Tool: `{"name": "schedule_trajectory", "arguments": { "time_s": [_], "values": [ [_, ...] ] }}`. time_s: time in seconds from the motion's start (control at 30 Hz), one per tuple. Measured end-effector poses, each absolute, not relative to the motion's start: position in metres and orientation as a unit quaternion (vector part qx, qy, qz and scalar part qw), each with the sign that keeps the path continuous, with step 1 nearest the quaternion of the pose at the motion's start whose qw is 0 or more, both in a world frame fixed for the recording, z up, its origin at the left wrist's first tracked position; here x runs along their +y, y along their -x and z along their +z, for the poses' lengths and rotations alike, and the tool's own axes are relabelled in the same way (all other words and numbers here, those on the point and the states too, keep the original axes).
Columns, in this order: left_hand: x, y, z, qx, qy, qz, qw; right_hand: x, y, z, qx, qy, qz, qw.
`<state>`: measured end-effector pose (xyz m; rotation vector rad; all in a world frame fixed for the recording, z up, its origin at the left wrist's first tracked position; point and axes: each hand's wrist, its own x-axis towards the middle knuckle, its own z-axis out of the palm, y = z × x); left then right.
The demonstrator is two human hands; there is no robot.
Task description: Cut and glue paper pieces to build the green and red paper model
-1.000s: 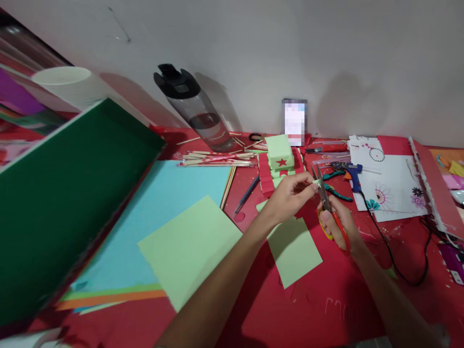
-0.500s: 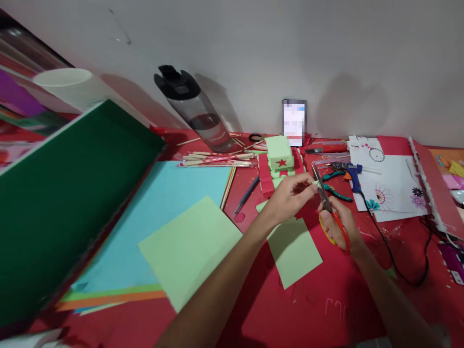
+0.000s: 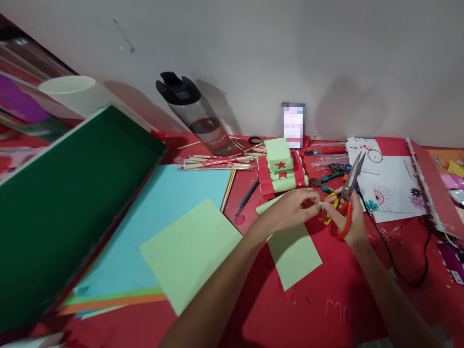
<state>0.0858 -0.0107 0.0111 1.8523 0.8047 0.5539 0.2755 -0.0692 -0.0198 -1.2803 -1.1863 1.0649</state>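
My left hand (image 3: 295, 208) pinches a tiny piece of light green paper (image 3: 321, 205) between thumb and fingertips. The thumb and a finger of my right hand (image 3: 350, 217) touch that piece from the other side. Tucked in my right hand are scissors (image 3: 352, 177) with red and yellow handles, blades pointing up and away. Beneath my left hand lies a light green paper sheet (image 3: 297, 258); a green paper roll (image 3: 266, 205) is partly hidden by that hand. Just beyond stands a green and red paper model (image 3: 280, 157) with a red star on its front.
A larger green sheet (image 3: 192, 253) overlaps blue paper (image 3: 181, 193) on the left, beside a dark green board (image 3: 76, 208). A water bottle (image 3: 203, 118) and phone (image 3: 293, 125) stand near the wall. Pliers (image 3: 331, 177), a corded glue gun (image 3: 355, 181) and a marker (image 3: 246, 197) lie around.
The scissors, earlier with their blades at the paper piece by my left fingers, are now swung up and to the right. My right fingertips have come to the piece.
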Motion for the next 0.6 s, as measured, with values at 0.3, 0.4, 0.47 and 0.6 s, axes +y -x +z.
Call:
{"name": "schedule_trajectory", "arguments": {
  "time_s": [0.3, 0.4, 0.47, 0.6],
  "values": [
    [-0.0136, -0.0852, 0.0165, 0.354, -0.794, 0.171, 0.464, -0.0696, -0.2756, -0.0237, -0.491, 0.513, 0.473, 0.522],
    [-0.0137, -0.0855, 0.0152, 0.361, -0.792, 0.189, 0.454, -0.0691, -0.2755, -0.0242, -0.493, 0.512, 0.469, 0.525],
    [-0.0135, -0.0863, 0.0143, 0.359, -0.792, 0.203, 0.449, -0.0691, -0.2752, -0.0249, -0.490, 0.512, 0.471, 0.525],
    [-0.0129, -0.0881, 0.0130, 0.360, -0.786, 0.231, 0.447, -0.0696, -0.2754, -0.0278, -0.480, 0.516, 0.475, 0.527]
  ]
}}
